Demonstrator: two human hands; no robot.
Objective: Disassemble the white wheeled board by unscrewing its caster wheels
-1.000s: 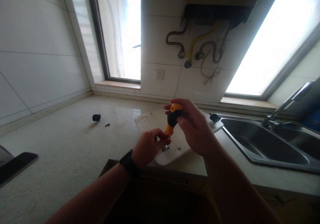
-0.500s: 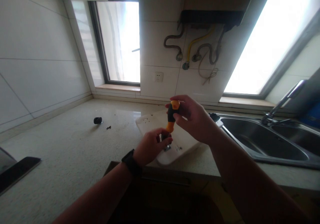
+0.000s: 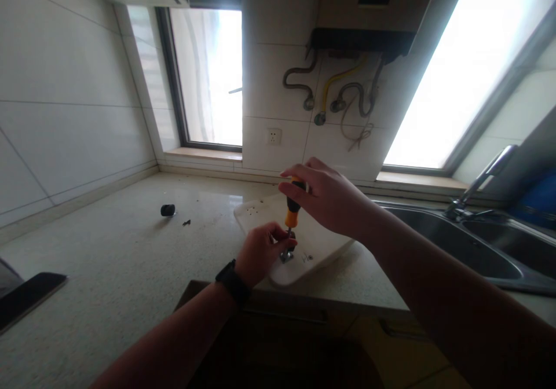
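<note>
The right hand (image 3: 324,195) is wrapped around the handle of a black-and-orange screwdriver (image 3: 292,216), which stands nearly upright; the left hand (image 3: 259,251), thumb and fingers drawn narrow, pinches a small black caster (image 3: 292,241) at the foot of the shaft. The caster's metal plate (image 3: 286,257) sits at the near corner of a white board (image 3: 317,235), which lies on the counter (image 3: 130,261) close to its front edge. The step in hand looks like turning a screw at that plate, though the fingers hide the tip. To do it well, keep the shaft square to the plate, press straight down while twisting, and let the left hand stop the caster from swivelling. So near the counter's front edge, heavy pressure could shift the board. On the right, the sink (image 3: 417,227) opens near the board, so a slipped screw might roll in. The wider room is leftward: 1 loose caster (image 3: 167,210) and some small dark pieces (image 3: 186,222) lie toward the counter's back left corner, well apart from the board.
</note>
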